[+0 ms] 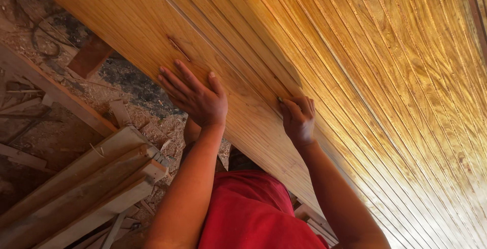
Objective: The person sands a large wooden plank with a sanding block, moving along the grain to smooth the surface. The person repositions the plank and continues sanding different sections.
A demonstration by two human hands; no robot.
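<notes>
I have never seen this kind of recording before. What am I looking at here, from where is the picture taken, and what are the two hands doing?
There is no machine: a person in a red garment works with bare hands, and a camera worn on the head looks down at them. That is the only view.

The large golden surface is a varnished wooden panel with many narrow grooves running along it; its left part is a smooth, flat band. The left hand lies flat and open on that smooth band, just below a small dark mark in the wood. The right hand is curled, its fingertips pinched at the edge of the grooved part; something small may be between them, but I cannot tell what.

Below, at the left, rough wooden planks lie on a floor covered with sawdust and offcuts.
</notes>
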